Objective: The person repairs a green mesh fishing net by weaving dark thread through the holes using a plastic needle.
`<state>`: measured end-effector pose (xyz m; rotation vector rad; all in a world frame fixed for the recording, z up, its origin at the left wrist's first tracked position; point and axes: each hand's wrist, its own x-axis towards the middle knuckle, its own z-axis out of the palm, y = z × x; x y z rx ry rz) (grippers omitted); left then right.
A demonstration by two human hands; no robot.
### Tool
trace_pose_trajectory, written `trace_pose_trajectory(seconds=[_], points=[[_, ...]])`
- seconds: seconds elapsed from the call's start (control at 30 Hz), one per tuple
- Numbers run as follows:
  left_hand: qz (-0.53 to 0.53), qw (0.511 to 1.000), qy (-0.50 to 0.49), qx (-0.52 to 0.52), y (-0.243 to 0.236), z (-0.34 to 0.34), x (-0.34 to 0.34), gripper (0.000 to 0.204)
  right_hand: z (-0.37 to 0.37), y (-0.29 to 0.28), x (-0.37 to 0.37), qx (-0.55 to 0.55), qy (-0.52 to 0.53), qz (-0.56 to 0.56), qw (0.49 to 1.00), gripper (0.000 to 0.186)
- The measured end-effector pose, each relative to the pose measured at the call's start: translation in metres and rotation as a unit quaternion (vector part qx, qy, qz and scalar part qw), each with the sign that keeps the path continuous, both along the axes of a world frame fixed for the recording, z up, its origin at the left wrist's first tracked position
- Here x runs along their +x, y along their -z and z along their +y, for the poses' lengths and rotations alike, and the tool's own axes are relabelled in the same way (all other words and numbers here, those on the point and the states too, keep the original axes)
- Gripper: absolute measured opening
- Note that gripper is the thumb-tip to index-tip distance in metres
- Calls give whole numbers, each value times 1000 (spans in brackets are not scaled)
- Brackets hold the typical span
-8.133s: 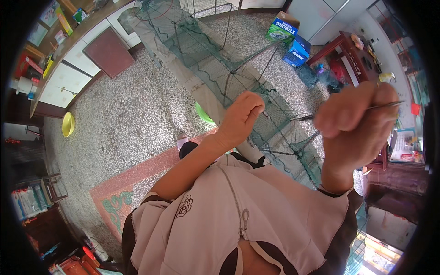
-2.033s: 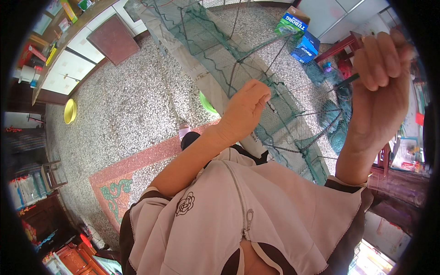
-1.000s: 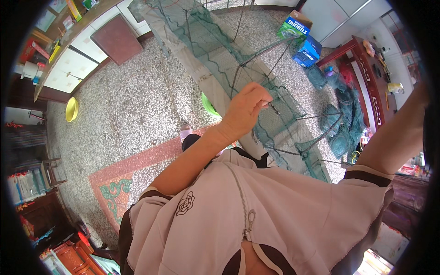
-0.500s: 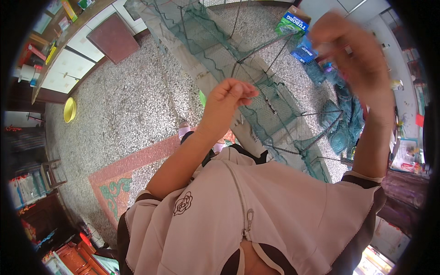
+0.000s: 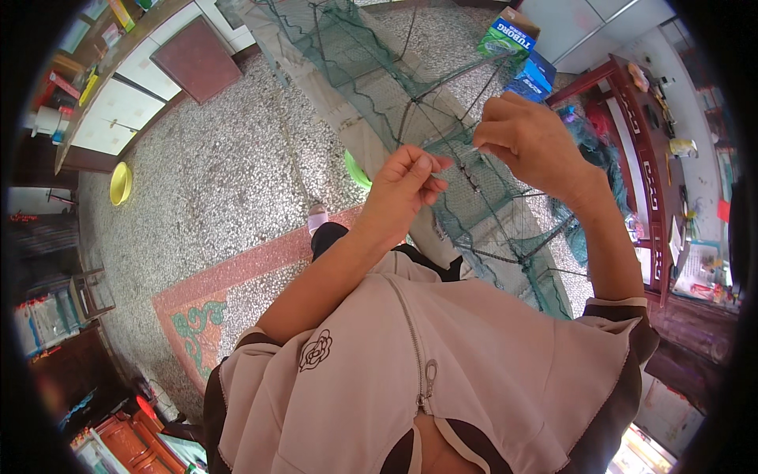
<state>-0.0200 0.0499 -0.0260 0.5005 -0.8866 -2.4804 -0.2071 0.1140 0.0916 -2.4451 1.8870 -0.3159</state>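
Observation:
My left hand [image 5: 399,189] is raised at the middle, its fingers curled and its thumb near the index fingertip; what it holds, if anything, is too small to make out. My right hand [image 5: 521,142] is up to the right of it, thumb and fingers pinched on something tiny, perhaps a thread, that I cannot make out. Both hands are in front of a long green net cage [image 5: 359,75] with dark frames and cords, lying over a pale strip. A short dark-and-white piece [image 5: 470,178] hangs on the netting just below my right hand.
A green basin [image 5: 355,167] is partly behind the cage; a yellow basin [image 5: 120,184] sits on the floor at left. Two boxes [image 5: 530,73], a red wooden table [image 5: 651,182] and heaped netting [image 5: 580,237] are at right. Cabinets [image 5: 118,114] line the upper left.
My right hand has swung from the far right down and leftward, beside my left hand. The dark implement it held earlier no longer shows. My left fingers have shifted slightly.

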Motion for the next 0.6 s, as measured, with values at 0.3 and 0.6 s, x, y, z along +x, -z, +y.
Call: trace_pose_trajectory(seconds=[0.3, 0.6], points=[[5, 999, -13, 46, 14, 3, -2, 13, -4, 14, 1, 28, -24, -92, 995, 12], [108, 948, 34, 296, 29, 9, -7, 8, -2, 37, 23, 58, 13, -237, 970, 18]])
